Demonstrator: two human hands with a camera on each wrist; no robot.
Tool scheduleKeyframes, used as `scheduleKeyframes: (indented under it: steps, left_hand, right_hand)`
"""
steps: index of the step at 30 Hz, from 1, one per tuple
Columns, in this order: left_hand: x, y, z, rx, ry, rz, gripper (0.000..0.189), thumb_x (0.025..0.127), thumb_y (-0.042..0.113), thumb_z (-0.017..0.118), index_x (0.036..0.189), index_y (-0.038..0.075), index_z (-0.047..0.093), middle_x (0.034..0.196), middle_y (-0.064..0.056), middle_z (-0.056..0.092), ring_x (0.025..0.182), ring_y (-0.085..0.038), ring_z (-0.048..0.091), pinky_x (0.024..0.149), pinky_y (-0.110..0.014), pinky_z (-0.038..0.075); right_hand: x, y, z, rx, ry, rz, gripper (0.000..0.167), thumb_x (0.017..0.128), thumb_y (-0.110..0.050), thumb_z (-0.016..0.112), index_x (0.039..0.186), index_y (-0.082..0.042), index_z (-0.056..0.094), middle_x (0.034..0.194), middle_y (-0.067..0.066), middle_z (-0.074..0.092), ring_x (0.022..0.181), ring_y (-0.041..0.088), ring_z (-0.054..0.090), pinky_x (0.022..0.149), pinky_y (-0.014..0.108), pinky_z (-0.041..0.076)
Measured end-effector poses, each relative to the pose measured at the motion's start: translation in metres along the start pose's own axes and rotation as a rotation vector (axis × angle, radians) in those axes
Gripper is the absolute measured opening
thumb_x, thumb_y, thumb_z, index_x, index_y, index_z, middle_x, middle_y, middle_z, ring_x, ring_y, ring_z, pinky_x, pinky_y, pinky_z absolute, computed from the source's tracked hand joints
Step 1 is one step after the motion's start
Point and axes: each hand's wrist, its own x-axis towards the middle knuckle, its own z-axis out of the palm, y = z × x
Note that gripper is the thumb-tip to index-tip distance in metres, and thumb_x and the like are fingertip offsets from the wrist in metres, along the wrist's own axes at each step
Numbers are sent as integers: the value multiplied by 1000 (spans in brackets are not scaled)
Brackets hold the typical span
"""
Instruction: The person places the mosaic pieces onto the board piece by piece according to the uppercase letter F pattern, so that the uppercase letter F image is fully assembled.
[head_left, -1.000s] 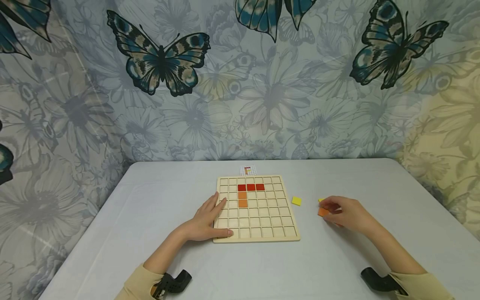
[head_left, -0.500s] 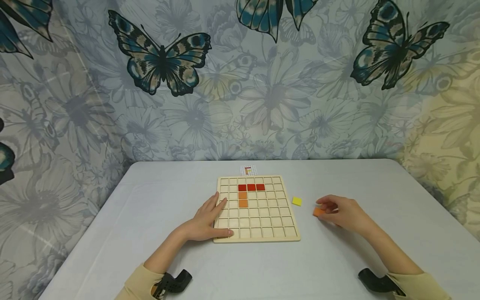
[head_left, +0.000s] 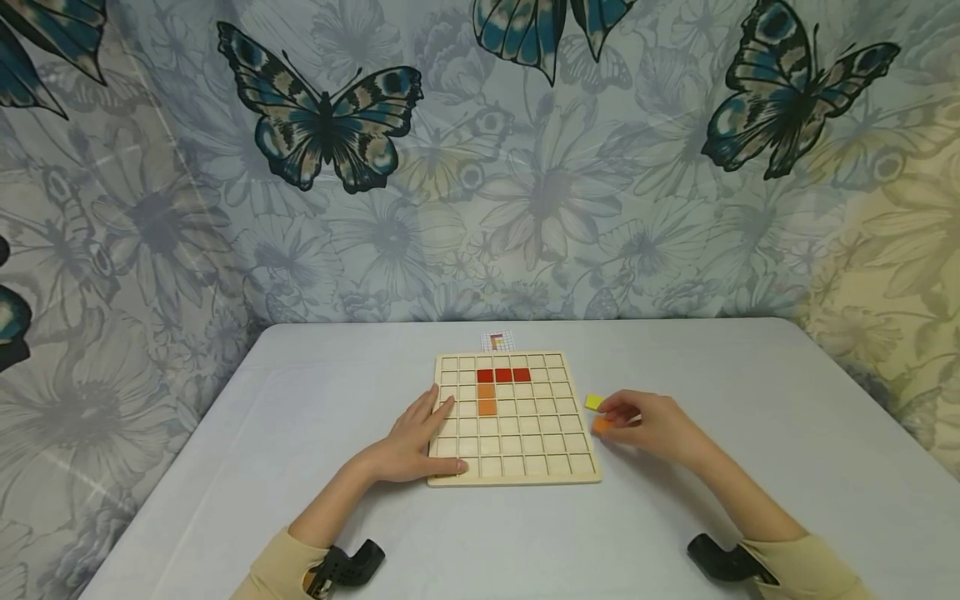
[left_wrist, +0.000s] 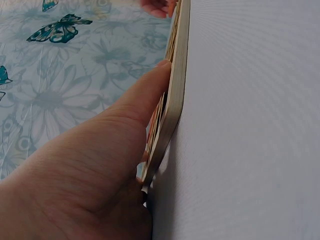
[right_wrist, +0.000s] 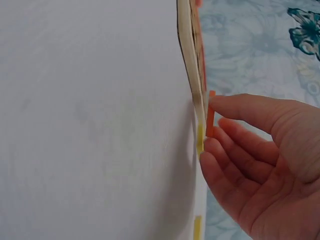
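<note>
On the white table lies a wooden grid board [head_left: 536, 442]. Its upper part carries a row of red tiles [head_left: 503, 376], with two orange tiles [head_left: 487, 407] running down from the row's left end. My left hand [head_left: 405, 443] rests on the board's left side, fingers spread, thumb near the front left corner. Just off the right edge, my right hand [head_left: 656, 423] pinches a loose orange tile [right_wrist: 211, 115] between thumb and fingertips, held above the table. One yellow tile [head_left: 592, 402] lies by the board, close to those fingertips; the right wrist view has a second yellow tile [right_wrist: 197, 228] farther off.
Behind the board lies a small printed card [head_left: 498, 341] with a coloured grid pattern. A wall covering with butterflies [head_left: 326, 125] stands at the table's back edge. Black wrist-worn devices [head_left: 352, 563] sit at both sleeves.
My right hand has carried the orange tile leftward, from the right of the table to beside the board's right edge. My left hand has stayed in place.
</note>
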Motion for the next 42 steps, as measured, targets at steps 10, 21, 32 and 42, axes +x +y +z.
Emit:
scheduleKeyframes:
  steps: [10, 21, 32, 42]
  left_hand:
    - [0, 0, 1, 11, 3, -15, 101, 86, 55, 67, 157, 7, 14, 161, -18, -8, 147, -35, -8, 113, -61, 5]
    - [1, -2, 2, 15, 3, -19, 101, 86, 56, 67, 157, 8, 14, 161, -17, -8, 147, -35, -8, 113, -61, 5]
    - [2, -1, 2, 14, 0, -31, 101, 85, 56, 68, 157, 8, 15, 162, -18, -7, 147, -35, -7, 113, -60, 5]
    - [3, -2, 2, 19, 3, -30, 102, 85, 59, 66, 157, 9, 14, 162, -17, -8, 147, -35, -7, 113, -61, 6]
  right_hand:
    - [11, -16, 14, 94, -44, -27, 27, 80, -15, 80, 103, -8, 70, 87, -2, 66, 82, 13, 61, 70, 25, 50]
    - [27, -35, 31, 134, -90, -54, 28, 79, -11, 80, 105, -8, 69, 87, -3, 63, 82, 15, 59, 72, 25, 50]
    - [45, -56, 54, 141, -126, -119, 25, 79, -10, 80, 102, -9, 70, 86, -4, 64, 80, 11, 59, 74, 25, 50]
    - [59, -78, 72, 114, -175, -159, 23, 81, -12, 80, 102, -12, 70, 85, -6, 63, 78, 11, 57, 73, 26, 49]
